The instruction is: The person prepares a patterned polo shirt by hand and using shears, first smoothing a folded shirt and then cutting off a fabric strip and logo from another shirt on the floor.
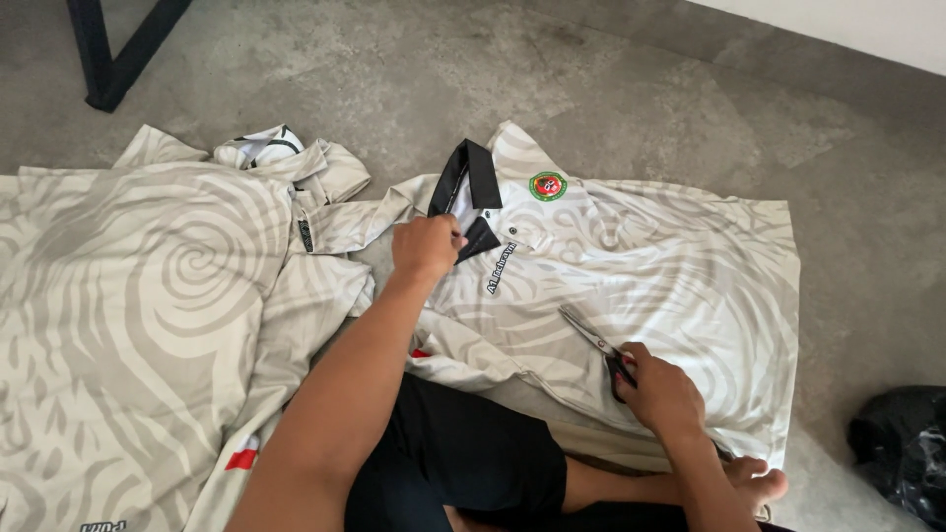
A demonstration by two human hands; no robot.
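Grey concrete floor [631,89], mottled, with a pale wall strip at the upper right and a dark metal frame leg [108,54] at the upper left. We are seated on the floor, legs folded, black shorts [463,453] in the lower centre and a bare foot [759,485] showing at the lower right.

Spread flat ahead of us lies a cream polo shirt [680,286] with a pale swirl pattern, a black collar [471,192] and a round red and green badge [548,185] on the chest. Its collar end points toward the upper left, its hem toward the right.

Our left hand [426,246] is closed on the shirt at the collar, pinching fabric right where the black collar meets the placket. The collar stands up just above the knuckles.

Our right hand [658,392] rests on the lower part of the same shirt, fingers curled around the handles of a pair of scissors [594,343]. The blades point up and left, lying on the cloth, with their tips between the two hands and well apart from the collar. We cannot tell whether the blades are parted.

To the left lies a heap of more shirts [138,325] in the same pattern, overlapping, one sleeve touching the shirt in hand. A black plastic bag [902,448] sits at the far right edge.
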